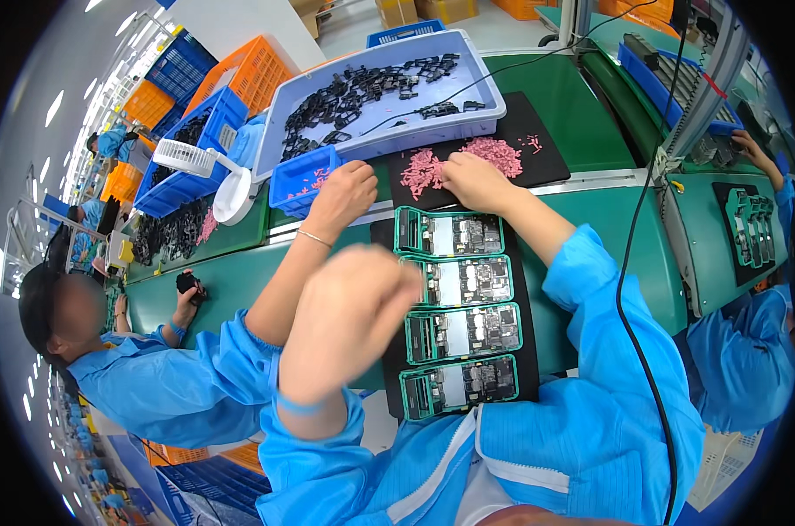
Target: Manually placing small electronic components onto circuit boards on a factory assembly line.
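My left hand (349, 311), blurred by motion, is raised beside the left ends of several opened phone bodies with bare circuit boards (472, 280). Its fingers are curled together; whatever they hold cannot be made out. The phone bodies sit in green frames in a column on a black mat (527, 351). Farther off, my right hand (476, 181) has its fingertips closed together at small pink pieces (422, 173) heaped on another black mat (538, 114). Its fingertips hide anything between them.
A co-worker's hand (345, 197) reaches beside a small blue bin (297, 167) of pink pieces. A large pale tub (468, 131) holds black parts. A white fan (231, 195) stands left. A black cable (630, 324) hangs across the right side.
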